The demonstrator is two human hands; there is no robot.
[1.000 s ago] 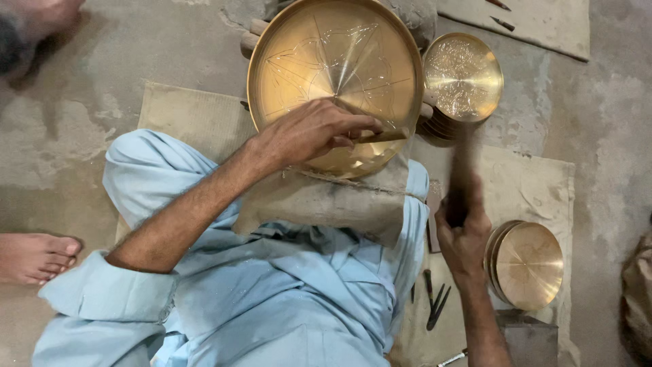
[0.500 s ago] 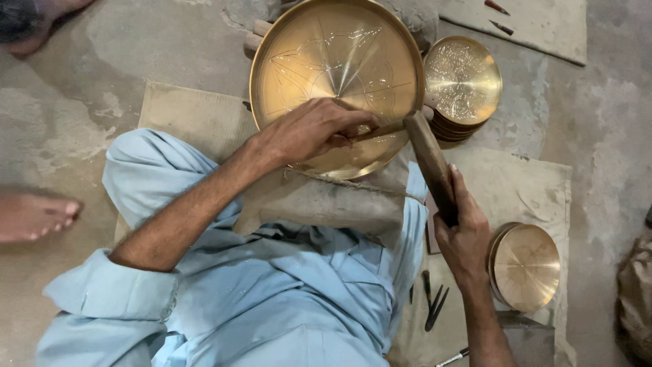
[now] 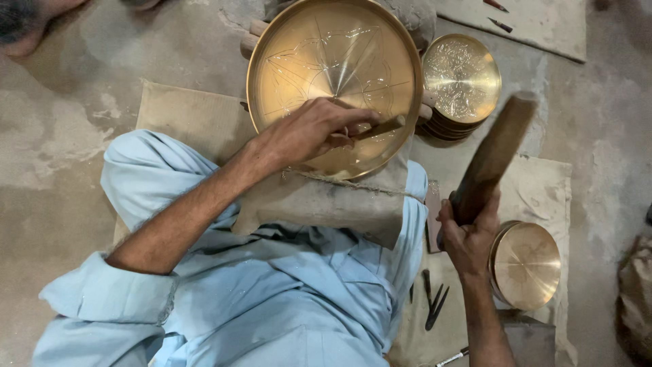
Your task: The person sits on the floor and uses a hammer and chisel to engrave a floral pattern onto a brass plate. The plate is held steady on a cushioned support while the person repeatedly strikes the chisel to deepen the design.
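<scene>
A large round brass plate (image 3: 326,47) with fine engraved lines rests on a padded cushion (image 3: 319,204) over my lap. My left hand (image 3: 309,132) lies on the plate's lower part and grips a thin metal chisel (image 3: 380,127), its tip on the brass. My right hand (image 3: 468,234) is closed around a dark wooden mallet (image 3: 492,156), raised to the right of the plate and tilted away from the chisel.
A stack of engraved brass plates (image 3: 462,78) sits right of the big plate. A plain brass stack (image 3: 526,265) lies by my right hand. Several dark chisels (image 3: 433,302) lie on the mat (image 3: 183,115). Another person's foot (image 3: 27,24) shows top left.
The mallet came down toward the chisel half a second ago and has now swung back up and to the right. My left hand and the chisel stayed on the plate.
</scene>
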